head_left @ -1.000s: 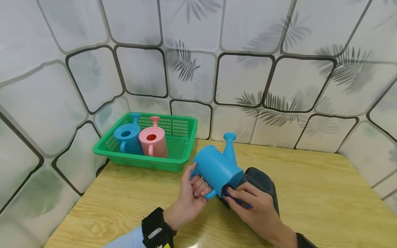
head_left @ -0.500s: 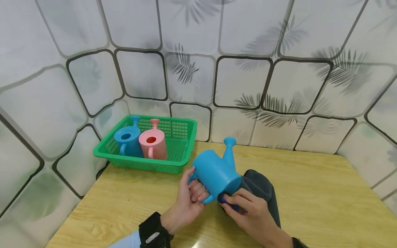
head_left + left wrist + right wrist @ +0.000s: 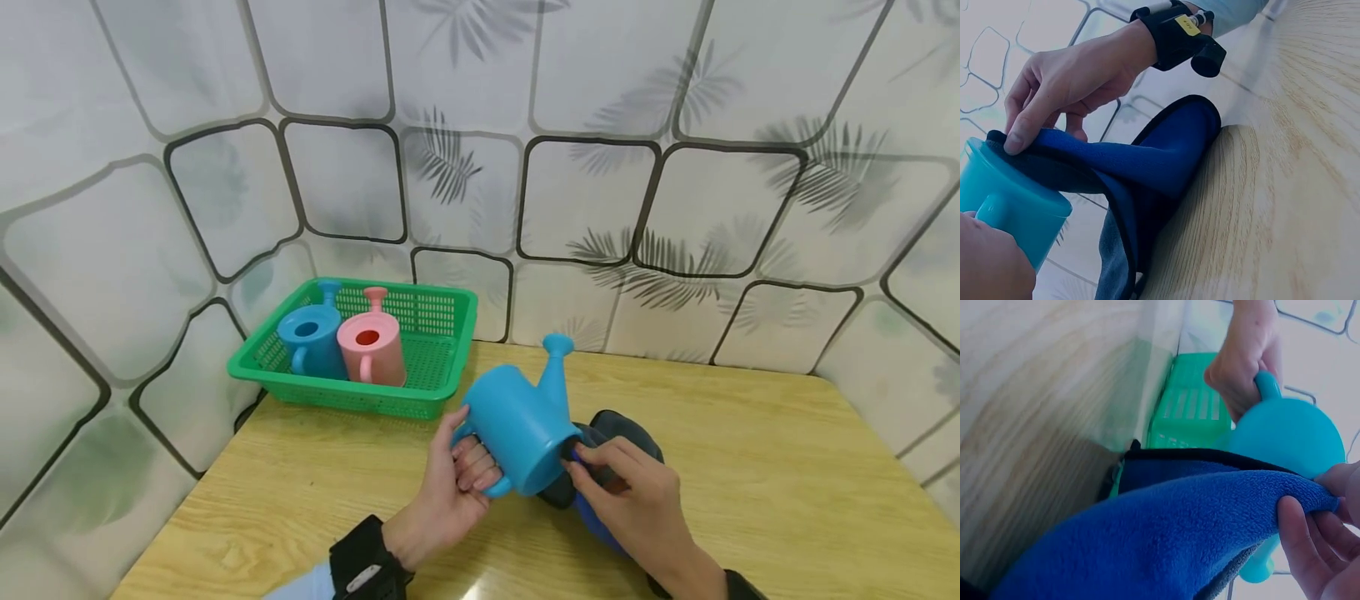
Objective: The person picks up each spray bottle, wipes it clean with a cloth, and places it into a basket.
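A blue watering can [image 3: 517,429] is held tilted over the table, its round base turned toward the right and its spout pointing up. My left hand [image 3: 453,492] grips it by the handle. My right hand [image 3: 637,496] pinches the edge of a cloth against the rim of the base. This cloth [image 3: 1166,531] is fluffy blue on one face, dark grey on the other, with black edging. In the left wrist view the cloth [image 3: 1154,162] hangs in a fold from the fingers down to the table.
A green plastic basket [image 3: 360,403] stands at the back left by the wall. Inside it are another blue watering can [image 3: 311,354] and a pink watering can [image 3: 375,354]. Patterned fabric walls [image 3: 465,192] border the wooden table [image 3: 765,467] behind and at the sides.
My right hand has shifted the pinched cloth edge up and right along the can's base, and more of the blue face shows. The left hand keeps its grip, with the can slightly lower in view.
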A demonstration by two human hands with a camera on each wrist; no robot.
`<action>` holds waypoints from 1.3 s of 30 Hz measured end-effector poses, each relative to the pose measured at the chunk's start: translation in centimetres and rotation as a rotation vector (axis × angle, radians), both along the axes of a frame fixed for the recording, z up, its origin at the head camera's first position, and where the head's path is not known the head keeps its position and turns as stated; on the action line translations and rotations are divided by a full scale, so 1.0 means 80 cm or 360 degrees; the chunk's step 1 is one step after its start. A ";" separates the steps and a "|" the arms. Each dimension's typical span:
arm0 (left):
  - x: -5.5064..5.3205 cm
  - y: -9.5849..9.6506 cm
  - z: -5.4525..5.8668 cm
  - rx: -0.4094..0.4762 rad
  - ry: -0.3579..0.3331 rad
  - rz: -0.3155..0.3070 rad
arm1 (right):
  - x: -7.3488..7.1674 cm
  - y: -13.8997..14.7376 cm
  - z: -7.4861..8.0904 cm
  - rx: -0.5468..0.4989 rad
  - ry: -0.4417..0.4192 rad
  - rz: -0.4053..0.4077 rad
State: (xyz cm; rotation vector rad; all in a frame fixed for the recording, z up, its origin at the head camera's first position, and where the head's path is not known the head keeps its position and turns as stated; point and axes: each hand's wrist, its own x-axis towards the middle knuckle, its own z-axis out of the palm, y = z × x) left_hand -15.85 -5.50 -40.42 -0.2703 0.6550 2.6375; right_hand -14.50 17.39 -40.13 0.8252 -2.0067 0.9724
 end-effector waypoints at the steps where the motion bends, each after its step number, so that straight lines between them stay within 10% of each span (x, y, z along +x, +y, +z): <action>1: 0.000 0.000 0.000 0.0006 0.0003 -0.0002 | -0.001 0.002 0.002 -0.0002 -0.0006 -0.0026; 23: 0.006 -0.009 -0.003 -0.0033 0.0025 -0.0014 | 0.004 0.003 0.007 -0.0003 -0.0136 -0.0139; 39: 0.003 -0.005 0.001 0.0039 0.0015 0.0006 | 0.007 -0.008 0.004 -0.0026 -0.0095 0.0047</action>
